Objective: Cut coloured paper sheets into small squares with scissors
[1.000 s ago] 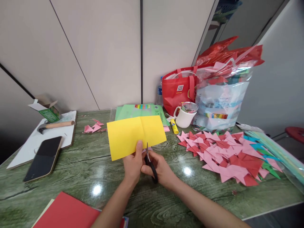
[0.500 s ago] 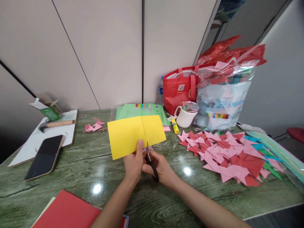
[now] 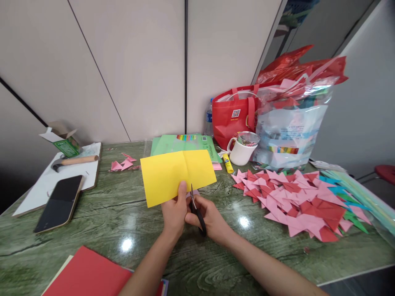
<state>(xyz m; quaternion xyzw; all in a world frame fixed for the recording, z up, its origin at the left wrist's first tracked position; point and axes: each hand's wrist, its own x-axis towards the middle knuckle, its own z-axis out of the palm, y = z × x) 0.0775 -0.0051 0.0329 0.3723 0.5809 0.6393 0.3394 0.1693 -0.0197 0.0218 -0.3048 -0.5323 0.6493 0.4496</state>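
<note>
1. One creased yellow paper sheet (image 3: 165,176), in front and left of the white mug (image 3: 241,154), is pinched by the left hand (image 3: 173,213); the right hand (image 3: 211,218) is curled around black-handled scissors (image 3: 200,218).
2. A sagging sheet could skew a cut; the left thumb (image 3: 182,191), so near the scissors, could get nicked.
3. Beside the mug lies a glue stick (image 3: 228,163); to its front right, folded paper pieces (image 3: 299,197) crowd the space.

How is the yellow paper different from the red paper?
The yellow paper is held up in the left hand; the red paper lies atop other coloured sheets. The yellow paper has a crease near its middle; the red paper shows none where visible. Both are plain coloured with straight edges.
</note>
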